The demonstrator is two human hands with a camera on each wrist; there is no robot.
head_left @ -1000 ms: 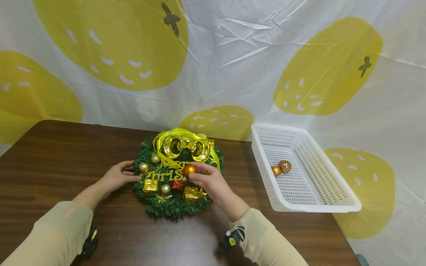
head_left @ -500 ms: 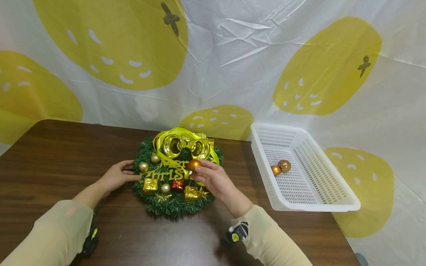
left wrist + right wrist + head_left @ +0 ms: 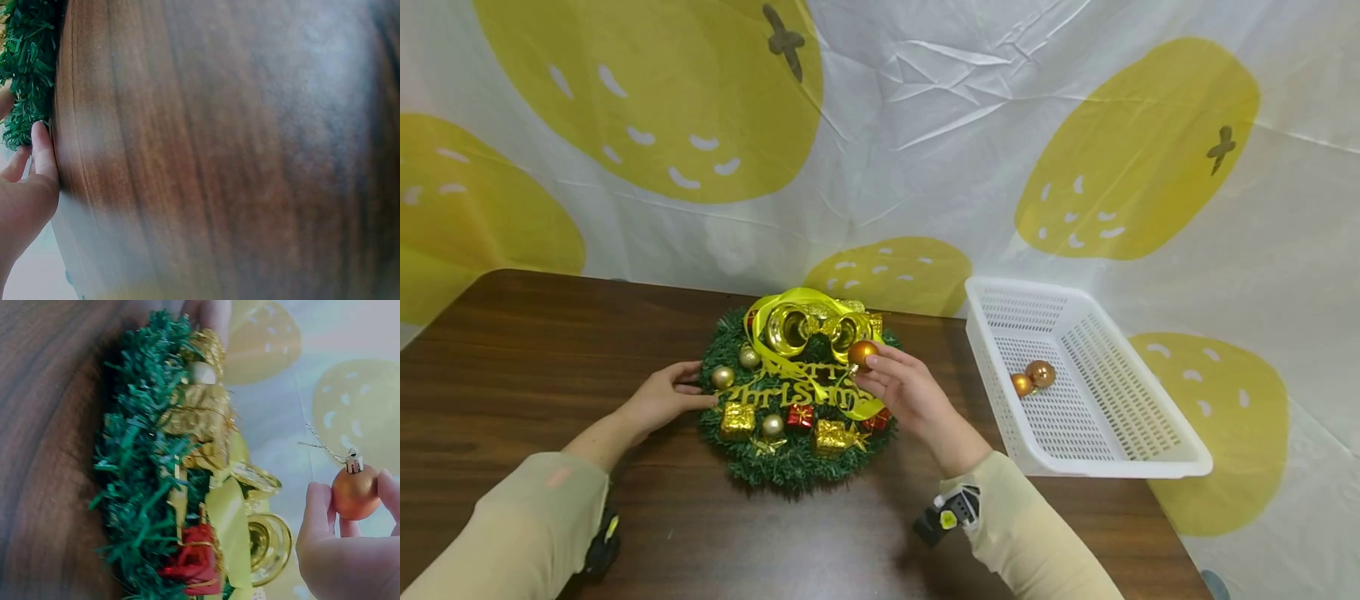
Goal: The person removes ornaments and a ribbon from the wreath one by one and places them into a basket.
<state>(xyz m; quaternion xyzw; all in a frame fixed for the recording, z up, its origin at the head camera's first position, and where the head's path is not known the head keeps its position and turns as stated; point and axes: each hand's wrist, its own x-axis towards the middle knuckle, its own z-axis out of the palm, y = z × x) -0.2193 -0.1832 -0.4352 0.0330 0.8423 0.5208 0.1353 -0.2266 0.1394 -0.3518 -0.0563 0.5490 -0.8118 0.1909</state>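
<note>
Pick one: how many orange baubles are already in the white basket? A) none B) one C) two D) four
C, since two orange baubles lie side by side on the floor of the white basket, while a third bauble is pinched in the right hand above the wreath.

In the left wrist view the tabletop [image 3: 225,150] fills the picture as a blur, the wreath [image 3: 25,69] cut off at the upper left edge. The right wrist view crops the right hand [image 3: 350,550] at the bottom; the wreath's gold lettering [image 3: 775,392] is partly covered by ribbon.
</note>
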